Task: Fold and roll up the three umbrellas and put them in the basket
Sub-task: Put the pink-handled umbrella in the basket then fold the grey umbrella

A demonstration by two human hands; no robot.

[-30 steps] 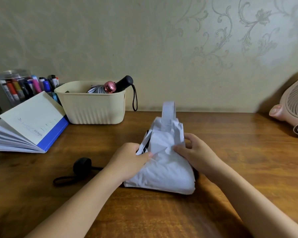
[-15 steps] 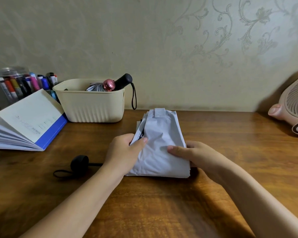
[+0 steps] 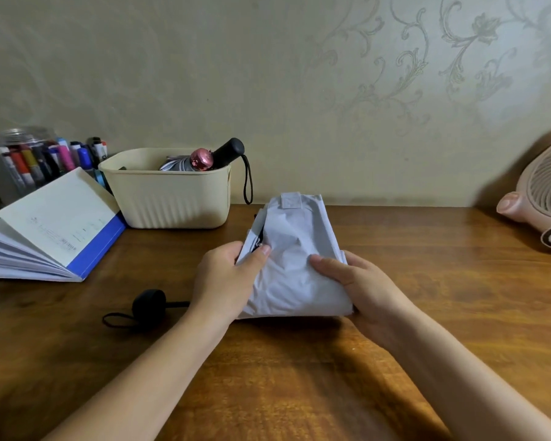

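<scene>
A pale lilac-white umbrella point(image 3: 295, 249) lies on the wooden table in the middle, its canopy gathered flat, its strap tab at the far end. My left hand point(image 3: 226, 275) grips its left edge and my right hand point(image 3: 360, 281) holds its right side, thumb on top. The umbrella's black handle point(image 3: 149, 303) with a wrist loop sticks out to the left past my left wrist. At the back left stands the cream basket point(image 3: 172, 202), holding two rolled umbrellas: one with a pink handle point(image 3: 201, 159), one with a black handle point(image 3: 229, 151) whose loop hangs over the rim.
An open book point(image 3: 48, 230) with a blue spine lies at the left. Behind it stands a clear jar of markers point(image 3: 35, 157). A pink desk fan point(image 3: 544, 202) sits at the right edge. The wall runs close behind the table.
The umbrella's canopy has been laid down flat from a raised bundle, its strap tab now lying at the far end. Both hands shifted slightly and keep hold of its sides.
</scene>
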